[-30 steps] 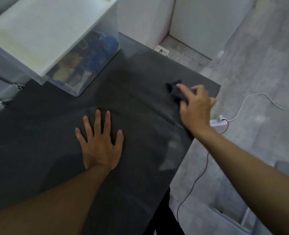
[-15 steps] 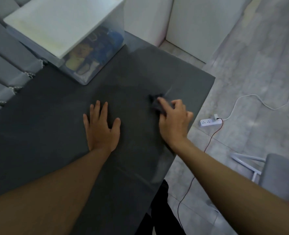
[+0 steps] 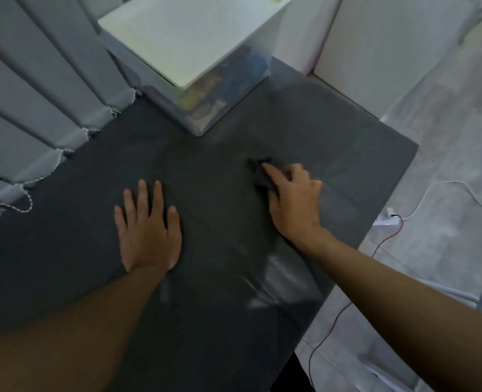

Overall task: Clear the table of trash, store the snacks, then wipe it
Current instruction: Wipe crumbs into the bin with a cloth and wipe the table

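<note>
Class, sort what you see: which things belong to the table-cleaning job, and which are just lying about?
Job: cloth, right hand gripping it, left hand flat on table, lidded snack box.
Lying about: power strip, white cable, red wire, blinds.

My left hand and right hand are bare. Both forearms are bare too (as far as they show).

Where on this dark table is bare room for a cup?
Bare table lies between the left hand and the blinds, and from the right hand with its cloth out to the far right corner. Crowded: the storage box at the back.
</note>
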{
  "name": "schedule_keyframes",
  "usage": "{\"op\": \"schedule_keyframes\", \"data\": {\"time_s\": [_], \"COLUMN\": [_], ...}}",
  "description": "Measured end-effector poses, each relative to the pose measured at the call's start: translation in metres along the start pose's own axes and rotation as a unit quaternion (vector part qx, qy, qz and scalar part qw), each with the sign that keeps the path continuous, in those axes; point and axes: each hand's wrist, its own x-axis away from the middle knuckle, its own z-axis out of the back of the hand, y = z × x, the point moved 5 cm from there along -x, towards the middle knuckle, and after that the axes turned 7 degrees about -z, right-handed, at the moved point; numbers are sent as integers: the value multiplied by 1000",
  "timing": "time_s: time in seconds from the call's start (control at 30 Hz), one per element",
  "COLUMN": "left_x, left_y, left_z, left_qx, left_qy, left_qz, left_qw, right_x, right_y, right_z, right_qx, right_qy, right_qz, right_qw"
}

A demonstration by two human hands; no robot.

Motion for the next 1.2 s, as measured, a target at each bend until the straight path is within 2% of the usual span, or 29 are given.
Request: {"op": "schedule_keyframes", "data": {"time_s": [0.07,0.1,0.13,0.2,0.27,0.3,0.33,0.37,0.43,0.5,0.53,0.57,0.6,0.63,0.7,0.73,0.77,0.83,0.9,0.93,1.0,1.07,1.13,1.2], "left_x": [-1,-1,-2,-3,-2,-3,-3,-3,-3,-3,-2,-2,-2,-1,2,4,7,13,25,35,62,90,106,107], "left_y": [0,0,-1,-3,-2,-2,-1,-2,-3,-3,-3,-3,-3,-5,-8,-11,-15,-27,-44,-53,-72,-83,-88,-90], "left_z": [0,-1,-1,-2,-3,-3,-3,-3,-4,-4,-3,-2,-1,0,5,8,12,18,23,25,23,15,8,4], "left_qx": [-7,-12,-16,-18,-20,-19,-18,-17,-16,-15,-9,5,25,53,132,182,239,307,266,212,115,68,38,16], "left_qy": [-4,-5,-8,-15,-18,-17,-16,-17,-19,-17,-17,-13,-6,3,34,54,67,65,68,75,64,33,16,14], "left_qz": [7,6,4,3,3,1,0,1,3,-1,-1,-1,-2,-3,2,12,33,77,84,80,81,82,76,72], "left_qw": [1000,1000,1000,1000,1000,1000,1000,1000,1000,1000,1000,1000,1000,999,991,982,968,946,958,971,988,994,996,997], "right_x": [-8,-21,-37,-72,-93,-94,-90,-81,-51,-21,-18,-22,-29,-36,-34,-26,-14,17,37,35,23,23,42,74], "right_y": [-16,-17,-16,-7,0,-6,-20,-38,-74,-94,-93,-88,-80,-71,-63,-69,-82,-113,-121,-118,-109,-110,-126,-144], "right_z": [-9,-11,-13,-12,-15,-18,-22,-26,-35,-46,-47,-46,-42,-38,-36,-36,-37,-43,-51,-52,-50,-49,-53,-55], "right_qx": [8,21,39,43,4,-5,-6,-6,-5,10,21,23,18,11,-10,-9,-2,-8,3,17,23,11,-5,-38], "right_qy": [-40,-41,-24,22,41,41,33,20,-14,-73,-83,-72,-43,-14,-1,-5,-15,-55,-96,-97,-65,-34,-35,-56], "right_qz": [153,173,154,13,-165,-203,-194,-148,26,201,242,234,183,102,-61,-87,-64,98,242,251,145,26,7,71], "right_qw": [987,984,987,999,985,978,980,989,1000,977,967,969,982,995,998,996,998,994,966,963,987,999,999,995]}}
